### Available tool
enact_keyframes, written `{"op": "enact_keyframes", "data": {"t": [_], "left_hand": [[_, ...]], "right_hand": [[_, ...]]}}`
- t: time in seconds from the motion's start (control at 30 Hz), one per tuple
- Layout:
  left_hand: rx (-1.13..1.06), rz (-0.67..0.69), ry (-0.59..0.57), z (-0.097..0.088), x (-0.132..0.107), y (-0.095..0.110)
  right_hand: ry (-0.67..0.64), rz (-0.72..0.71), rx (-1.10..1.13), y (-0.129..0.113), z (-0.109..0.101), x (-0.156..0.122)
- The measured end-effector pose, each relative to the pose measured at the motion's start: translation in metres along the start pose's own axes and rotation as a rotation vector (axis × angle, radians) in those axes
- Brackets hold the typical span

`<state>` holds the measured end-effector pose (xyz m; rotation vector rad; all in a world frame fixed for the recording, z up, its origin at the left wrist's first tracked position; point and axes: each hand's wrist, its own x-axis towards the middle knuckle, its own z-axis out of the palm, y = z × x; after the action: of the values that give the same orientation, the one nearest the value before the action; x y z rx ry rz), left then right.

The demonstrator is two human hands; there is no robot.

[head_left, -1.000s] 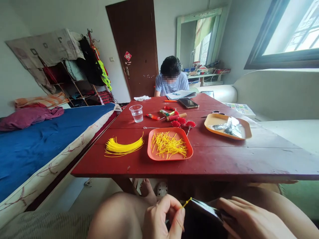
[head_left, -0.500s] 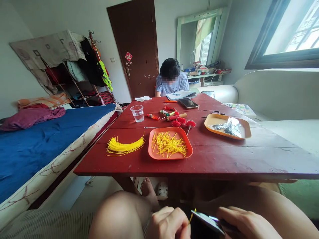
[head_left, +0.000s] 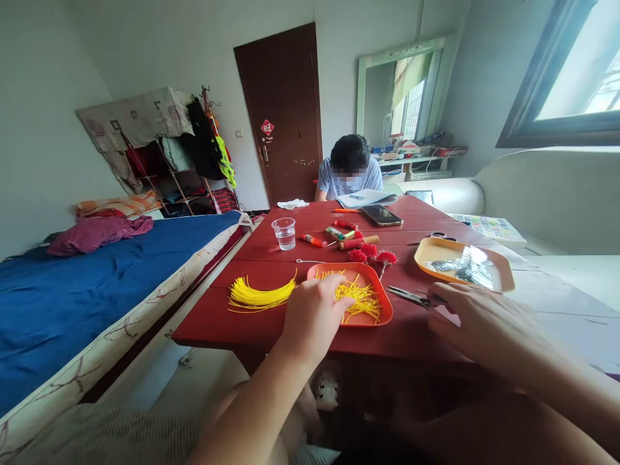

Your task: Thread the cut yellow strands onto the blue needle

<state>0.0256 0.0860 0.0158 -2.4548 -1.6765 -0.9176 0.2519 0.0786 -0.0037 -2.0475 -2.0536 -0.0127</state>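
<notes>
My left hand point(head_left: 317, 307) is over the left part of an orange tray point(head_left: 385, 316), thumb and fingers apart. Short yellow strands point(head_left: 361, 300) lie loose in that tray, some hidden by the hand. A bundle of longer yellow strands point(head_left: 259, 296) lies on the table to the left. At the right, my right hand point(head_left: 465, 316) is closed on a pair of scissors point(head_left: 409, 296). Their blades point left, low over the tabletop, slightly apart at the tips. The hand covers most of the handles.
Beyond the orange tray are spiky red flowers point(head_left: 372, 254), a red roll point(head_left: 358, 242) and a cup of water point(head_left: 284, 236). A yellow tray point(head_left: 506, 278) holds plastic packets. A phone point(head_left: 382, 215) lies near a person point(head_left: 351, 171) across the red table point(head_left: 213, 323).
Both hands have risen from my lap to the table. My left hand, which pinched a yellow strand, is now over the orange tray with fingers apart. The scissors moved up with my right hand.
</notes>
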Motion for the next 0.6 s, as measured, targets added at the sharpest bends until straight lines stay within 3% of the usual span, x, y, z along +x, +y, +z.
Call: {"op": "enact_keyframes", "data": {"t": [0.1, 0.2, 0.37, 0.6], "left_hand": [[0.032, -0.018, 0.010, -0.004, 0.014, -0.015], [0.127, -0.066, 0.024, -0.026, 0.012, -0.049], [0.176, -0.123, -0.095, -0.046, 0.003, -0.099], [0.063, -0.111, -0.049, -0.042, 0.004, -0.102]], "right_hand": [[-0.044, -0.017, -0.074, -0.015, 0.005, 0.007], [-0.057, -0.021, -0.100, -0.017, 0.008, 0.008], [-0.046, -0.016, -0.068, -0.013, 0.009, 0.005], [0.061, -0.042, 0.016, 0.001, 0.008, -0.006]]}}
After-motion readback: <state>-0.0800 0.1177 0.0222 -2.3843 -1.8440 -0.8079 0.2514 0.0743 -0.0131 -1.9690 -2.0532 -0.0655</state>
